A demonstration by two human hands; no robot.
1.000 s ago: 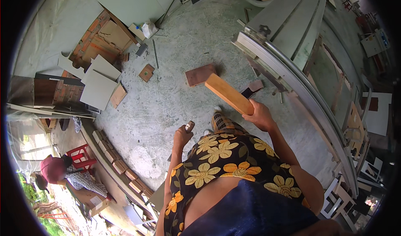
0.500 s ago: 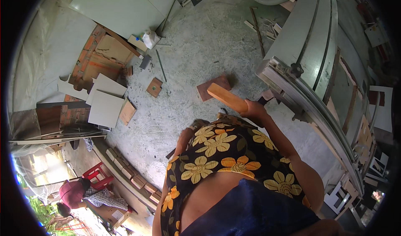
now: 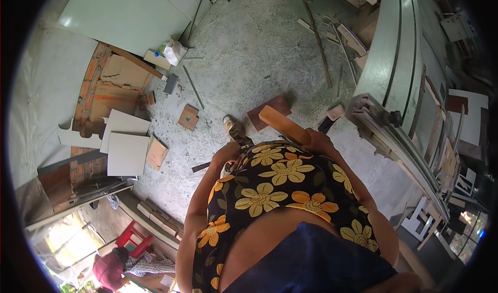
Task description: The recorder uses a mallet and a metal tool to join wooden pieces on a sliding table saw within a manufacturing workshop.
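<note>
My right hand [image 3: 317, 140] is closed around the near end of an orange-brown wooden block [image 3: 284, 124], which points forward and left above the floor. Beyond it lies a reddish-brown board [image 3: 270, 110]. Just past the right hand is a dark object with a pale pinkish end [image 3: 329, 123]; whether I touch it cannot be made out. At my waist, beside the flowered shirt, my left hand [image 3: 228, 152] is curled closed, its fingertips hidden. A short dark strip [image 3: 201, 167] sticks out left of that wrist, and its other end is covered.
A long machine table with metal rails [image 3: 394, 132] runs along the right. White panels [image 3: 126, 153] and a small wooden square [image 3: 188, 117] lie on the left. A thin green strip [image 3: 193, 87] is on the concrete floor. Lower left, another person [image 3: 110, 269] bends near a red stool [image 3: 134, 238].
My left hand has come forward, and the dark strip shows farther forward too. One foot now shows ahead on the left. The wooden block stays in my right hand, and the view has shifted.
</note>
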